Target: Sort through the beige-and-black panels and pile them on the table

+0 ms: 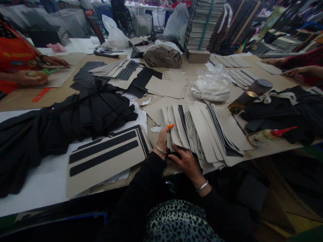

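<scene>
A fanned stack of beige and black panels (pixel 207 134) lies at the table's near edge. Against its left end is my left hand (pixel 164 140), an orange cover on one fingertip; its other fingers are hidden by the panels and what they grip cannot be made out. My right hand (pixel 188 164) touches the stack's lower left edge, with thumb and forefinger apart and the other fingers partly hidden. To the left lies a pile of beige boards with black strips (pixel 106 156).
Black fabric pieces (pixel 101 111) are heaped on the left. Behind the stack sits a plastic-wrapped bundle (pixel 212 84). A jar (pixel 243 101) and a red-tipped glue bottle (pixel 262 137) stand or lie on the right. Other people's hands work at both far sides.
</scene>
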The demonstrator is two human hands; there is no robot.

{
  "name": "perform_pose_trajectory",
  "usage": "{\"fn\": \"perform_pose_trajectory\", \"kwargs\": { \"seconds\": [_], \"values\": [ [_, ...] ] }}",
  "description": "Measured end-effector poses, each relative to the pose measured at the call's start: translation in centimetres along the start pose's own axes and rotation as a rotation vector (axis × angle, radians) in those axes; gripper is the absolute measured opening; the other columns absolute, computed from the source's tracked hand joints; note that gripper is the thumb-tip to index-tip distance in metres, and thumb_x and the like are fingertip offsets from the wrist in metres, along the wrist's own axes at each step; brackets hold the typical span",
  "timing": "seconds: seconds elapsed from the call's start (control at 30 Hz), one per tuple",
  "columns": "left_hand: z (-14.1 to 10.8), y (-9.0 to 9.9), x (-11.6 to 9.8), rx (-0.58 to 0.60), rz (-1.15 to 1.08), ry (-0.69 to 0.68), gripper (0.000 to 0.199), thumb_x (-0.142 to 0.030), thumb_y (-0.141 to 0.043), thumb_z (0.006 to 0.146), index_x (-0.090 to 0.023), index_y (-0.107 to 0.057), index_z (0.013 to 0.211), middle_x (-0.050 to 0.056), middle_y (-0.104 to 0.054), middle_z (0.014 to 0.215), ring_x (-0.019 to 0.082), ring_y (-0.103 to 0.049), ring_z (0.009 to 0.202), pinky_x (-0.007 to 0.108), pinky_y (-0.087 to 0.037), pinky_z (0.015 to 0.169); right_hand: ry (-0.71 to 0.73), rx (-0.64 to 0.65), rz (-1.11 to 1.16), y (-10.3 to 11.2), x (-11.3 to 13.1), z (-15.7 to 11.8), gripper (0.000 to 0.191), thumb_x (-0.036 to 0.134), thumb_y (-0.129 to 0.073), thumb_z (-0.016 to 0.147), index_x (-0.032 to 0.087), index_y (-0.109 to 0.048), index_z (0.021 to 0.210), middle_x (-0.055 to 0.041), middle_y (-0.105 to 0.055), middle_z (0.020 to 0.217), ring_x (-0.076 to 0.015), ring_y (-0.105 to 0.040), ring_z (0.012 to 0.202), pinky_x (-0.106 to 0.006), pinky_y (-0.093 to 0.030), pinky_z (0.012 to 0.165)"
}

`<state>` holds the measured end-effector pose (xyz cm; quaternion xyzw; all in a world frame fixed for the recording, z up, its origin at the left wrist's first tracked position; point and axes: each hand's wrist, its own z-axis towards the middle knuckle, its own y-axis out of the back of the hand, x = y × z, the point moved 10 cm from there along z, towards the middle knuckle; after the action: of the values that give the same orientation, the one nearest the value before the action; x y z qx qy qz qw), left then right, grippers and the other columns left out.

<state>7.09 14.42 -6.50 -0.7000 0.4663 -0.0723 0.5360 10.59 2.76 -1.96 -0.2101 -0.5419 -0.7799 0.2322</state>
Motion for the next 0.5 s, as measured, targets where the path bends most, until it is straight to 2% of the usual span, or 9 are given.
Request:
{"fn": "perform_pose_trajectory", "kwargs": {
  "seconds": [0.23, 0.5],
  "values": [
    [-0.13, -0.19, 0.07, 0.006, -0.005, 0.007, 0.033, -0.024, -0.058, 0.084, -0.003, -0.072, 0.106, 0.014, -0.079, 0.09, 0.031, -0.076, 0.088, 0.044, -0.057, 0.093, -0.019, 0.017, 0.009, -0.54, -0.47, -0.15, 0.061, 0.056, -0.063, 0.092, 0.029, -0.054, 0.146, -0.0122, -0.065, 0.137, -0.0334, -0.057, 0.132, -0.052, -0.047, 0.112],
    [-0.1, -0.27, 0.13, 0.012, -0.013, 0.018, 0.034, -0.024, -0.056, 0.085, -0.004, -0.072, 0.106, 0.014, -0.079, 0.09, 0.03, -0.076, 0.089, 0.043, -0.058, 0.093, -0.007, 0.006, 0.009, -0.02, 0.13, -0.04, 0.059, 0.054, -0.063, 0.093, 0.03, -0.054, 0.146, -0.0109, -0.063, 0.14, -0.0321, -0.053, 0.136, -0.052, -0.042, 0.116]
  ]
}}
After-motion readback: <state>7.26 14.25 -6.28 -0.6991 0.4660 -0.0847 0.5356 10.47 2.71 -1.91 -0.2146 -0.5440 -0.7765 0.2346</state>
